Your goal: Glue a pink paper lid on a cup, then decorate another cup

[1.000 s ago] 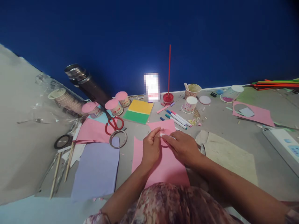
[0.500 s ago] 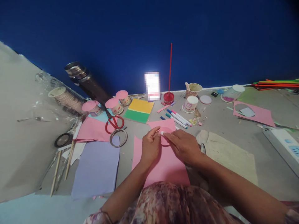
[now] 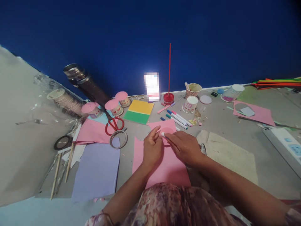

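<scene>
A pink paper circle (image 3: 167,130) is over a larger sheet of pink paper (image 3: 164,169) with curved cut-outs in its edges. My left hand (image 3: 152,147) is at the circle's left edge, index finger stretched and thumb bent in, seemingly pinching it. My right hand (image 3: 185,146) comes from the right with its fingers closed on a small white-ended stick (image 3: 163,134), which is against the circle. The stick is mostly hidden, so its exact kind is unclear. Several markers (image 3: 180,117) lie just beyond.
To the left are red-handled scissors (image 3: 115,125), a tape roll (image 3: 118,139), purple paper (image 3: 96,169) and a dark flask (image 3: 89,84). Pink-topped paper cups (image 3: 114,108) stand behind. A white cup (image 3: 190,104), a cloth (image 3: 228,153) and a power strip (image 3: 287,141) are to the right.
The whole view has shifted slightly to the left. Both hands keep nearly the same position on the pink paper, with the white-ended stick still in the right fingers.
</scene>
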`<state>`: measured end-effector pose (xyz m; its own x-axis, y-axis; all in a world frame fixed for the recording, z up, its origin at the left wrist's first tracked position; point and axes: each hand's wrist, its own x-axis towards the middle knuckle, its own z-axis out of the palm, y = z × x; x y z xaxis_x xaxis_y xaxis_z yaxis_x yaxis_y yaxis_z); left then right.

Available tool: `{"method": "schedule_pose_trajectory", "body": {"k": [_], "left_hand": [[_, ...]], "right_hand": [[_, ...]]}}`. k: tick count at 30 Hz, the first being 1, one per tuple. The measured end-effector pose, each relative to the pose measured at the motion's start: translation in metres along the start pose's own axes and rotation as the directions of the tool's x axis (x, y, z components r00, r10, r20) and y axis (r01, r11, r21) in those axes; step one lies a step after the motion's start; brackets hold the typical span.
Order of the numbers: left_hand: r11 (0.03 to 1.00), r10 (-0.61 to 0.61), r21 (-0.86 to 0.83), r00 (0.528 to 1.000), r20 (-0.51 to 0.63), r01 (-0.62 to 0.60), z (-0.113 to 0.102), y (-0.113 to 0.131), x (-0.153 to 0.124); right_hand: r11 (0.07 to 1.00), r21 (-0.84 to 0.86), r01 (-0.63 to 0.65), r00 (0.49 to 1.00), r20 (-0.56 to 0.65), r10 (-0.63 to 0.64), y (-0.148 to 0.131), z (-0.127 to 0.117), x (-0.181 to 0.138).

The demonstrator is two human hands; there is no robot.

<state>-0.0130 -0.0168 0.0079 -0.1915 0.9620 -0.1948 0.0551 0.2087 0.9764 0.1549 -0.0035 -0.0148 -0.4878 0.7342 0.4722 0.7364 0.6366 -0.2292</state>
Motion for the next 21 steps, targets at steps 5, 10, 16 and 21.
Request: {"method": "schedule_pose_trajectory", "body": {"k": [5, 10, 16, 21], "left_hand": [[0.992, 0.048, 0.120, 0.998, -0.050, -0.042, -0.001, -0.001, 0.001], [0.993, 0.043, 0.114, 0.997, -0.066, -0.036, 0.002, -0.002, 0.001], [0.991, -0.097, 0.091, 0.995, -0.024, 0.099, -0.004, 0.001, 0.010], [0.996, -0.008, 0.085, 1.000, 0.027, 0.005, -0.022, 0.019, 0.016]], "right_hand": [[1.000, -0.028, -0.014, 1.000, -0.017, 0.014, -0.004, 0.001, 0.001], [0.977, 0.106, -0.185, 0.979, -0.067, 0.193, -0.004, -0.001, 0.003], [0.426, 0.721, -0.547, 0.714, 0.136, 0.687, 0.024, -0.016, 0.017], [0.078, 0.925, -0.371, 0.454, 0.107, 0.885, 0.069, -0.027, 0.028]]}}
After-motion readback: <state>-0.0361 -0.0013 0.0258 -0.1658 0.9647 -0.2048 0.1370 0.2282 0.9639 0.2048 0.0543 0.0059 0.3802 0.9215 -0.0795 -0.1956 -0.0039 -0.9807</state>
